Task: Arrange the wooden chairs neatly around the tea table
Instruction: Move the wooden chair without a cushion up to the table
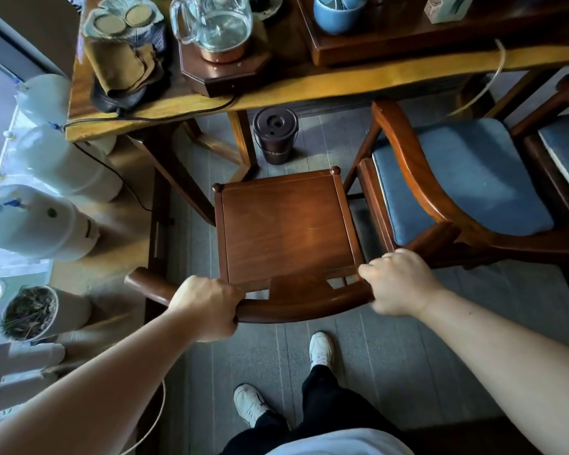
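The bare wooden chair (286,231) stands on the grey floor just short of the tea table (326,83), its seat facing the table edge and its curved top rail nearest the person. Both hands are wrapped shut around that rail — the left hand (207,307) near its left end, the right hand (398,282) near its right end — a wide, even grip that probably serves to steer the chair straight rather than let it swing.

Just beside the chair on its right, a cushioned armchair (457,188) with a blue seat pad sits angled, its arm close to the bare chair's front corner post; whether they touch I cannot tell. A second cushioned seat (565,149) shows beyond it. Ahead of the chair, under the table, stands a small dark lidded bucket (275,136), which could get in the way if the chair is pushed fully in. A table leg (243,139) rises to the chair's front left.

On the table above the chair rest a glass kettle (217,24) on a dark octagonal base and a blue cup (337,13). The chair looks not yet tucked in — my guess is a forward push comes next.
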Action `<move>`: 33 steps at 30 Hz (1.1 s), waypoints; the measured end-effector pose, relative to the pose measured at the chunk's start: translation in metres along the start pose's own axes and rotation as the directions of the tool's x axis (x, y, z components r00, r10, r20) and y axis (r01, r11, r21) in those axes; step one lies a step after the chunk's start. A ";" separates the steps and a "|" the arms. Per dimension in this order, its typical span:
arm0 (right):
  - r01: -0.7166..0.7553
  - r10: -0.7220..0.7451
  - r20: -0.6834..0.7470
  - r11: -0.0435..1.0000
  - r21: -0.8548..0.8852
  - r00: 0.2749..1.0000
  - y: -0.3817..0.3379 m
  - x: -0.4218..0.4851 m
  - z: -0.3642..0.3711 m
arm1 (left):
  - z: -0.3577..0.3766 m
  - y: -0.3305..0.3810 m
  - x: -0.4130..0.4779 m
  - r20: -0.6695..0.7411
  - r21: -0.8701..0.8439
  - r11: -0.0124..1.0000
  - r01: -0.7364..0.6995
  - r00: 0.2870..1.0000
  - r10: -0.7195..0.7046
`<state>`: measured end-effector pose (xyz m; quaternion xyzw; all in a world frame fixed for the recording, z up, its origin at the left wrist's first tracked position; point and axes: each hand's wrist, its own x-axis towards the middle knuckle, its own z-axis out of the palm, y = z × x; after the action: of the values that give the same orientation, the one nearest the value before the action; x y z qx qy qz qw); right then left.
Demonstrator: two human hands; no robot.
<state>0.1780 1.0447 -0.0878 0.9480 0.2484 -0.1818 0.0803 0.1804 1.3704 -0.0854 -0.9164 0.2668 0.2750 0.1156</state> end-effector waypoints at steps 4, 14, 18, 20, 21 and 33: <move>-0.003 0.005 -0.102 1.000 0.023 0.995 -0.009 0.023 0.001 | -0.017 -0.031 0.012 0.017 0.044 0.997 0.061 0.998 -0.062; 0.081 -0.080 -0.191 0.997 0.000 0.978 0.035 0.052 -0.006 | -0.030 -0.033 0.044 -0.047 0.000 0.995 0.097 0.994 -0.097; 0.079 -0.081 -0.128 0.997 -0.014 0.988 0.043 0.057 -0.008 | -0.033 -0.030 0.048 -0.045 -0.029 0.993 0.114 0.992 -0.115; 0.066 -0.066 -0.077 0.998 -0.009 0.995 0.043 0.058 -0.011 | -0.037 -0.028 0.048 -0.036 -0.038 0.991 0.127 0.991 -0.129; 0.058 -0.058 -0.060 0.998 -0.004 0.997 0.042 0.059 -0.013 | -0.040 -0.027 0.049 -0.027 -0.039 0.990 0.135 0.990 -0.137; 0.015 -0.016 0.026 1.000 0.014 1.000 0.040 0.039 -0.008 | -0.044 -0.016 0.046 -0.041 -0.046 0.989 0.141 0.989 -0.143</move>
<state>0.2318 1.0293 -0.0933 0.9442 0.2535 -0.1963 0.0753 0.2407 1.3483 -0.0743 -0.9412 0.1975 0.2513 0.1091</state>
